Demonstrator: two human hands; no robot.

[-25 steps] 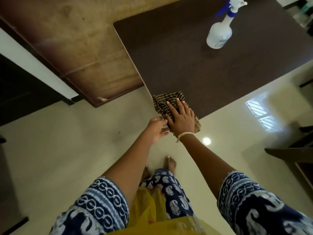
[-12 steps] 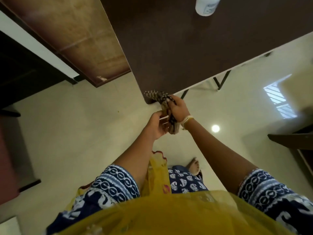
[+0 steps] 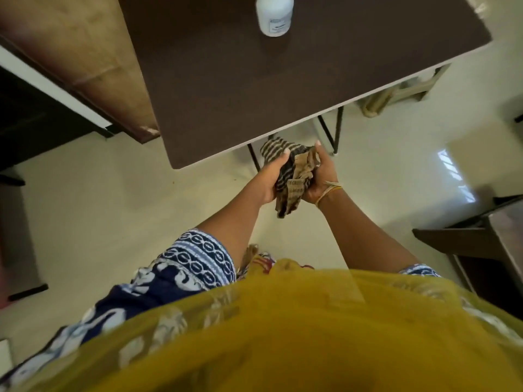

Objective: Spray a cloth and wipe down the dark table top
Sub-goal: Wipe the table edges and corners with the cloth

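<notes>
both hands held the striped cloth (image 3: 294, 174) bunched in the air just off the table's near edge: the left hand (image 3: 273, 176) and right hand (image 3: 321, 176) had fingers curled round it. the dark table top (image 3: 283, 89) looked unwiped where it showed; the white bottle (image 3: 274, 14) stood at its far side, so wiping likely remained.

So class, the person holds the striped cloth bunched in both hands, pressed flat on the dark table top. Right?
Not quite. The head view shows the striped cloth bunched between the left hand and right hand, but off the dark table top, in the air before its near edge.
</notes>
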